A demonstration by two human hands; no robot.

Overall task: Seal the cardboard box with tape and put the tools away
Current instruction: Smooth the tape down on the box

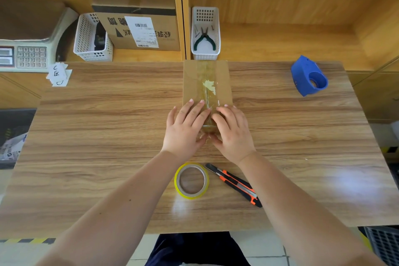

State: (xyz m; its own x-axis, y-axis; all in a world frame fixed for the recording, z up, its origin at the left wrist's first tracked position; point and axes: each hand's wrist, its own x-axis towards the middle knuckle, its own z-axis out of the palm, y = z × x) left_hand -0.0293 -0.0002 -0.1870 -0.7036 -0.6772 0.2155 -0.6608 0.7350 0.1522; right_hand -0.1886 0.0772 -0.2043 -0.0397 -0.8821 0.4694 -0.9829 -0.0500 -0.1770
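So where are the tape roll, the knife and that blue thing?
tape roll (179, 181): head view, left side of its yellow ring.
utility knife (234, 184): head view, mid handle.
blue tape dispenser (301, 75): head view, its side.

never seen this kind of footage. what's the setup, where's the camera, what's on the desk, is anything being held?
No machine here: a person works with bare hands. The single picture comes from a head-worn wide-angle camera looking down.

On the wood-grain table stands a narrow brown cardboard box with clear tape along its top. The left hand and right hand lie flat on its near end, pressing the tape; neither grips anything.

Nearer lie a yellow-edged tape roll and an orange-and-black utility knife. A blue tape dispenser sits far right.
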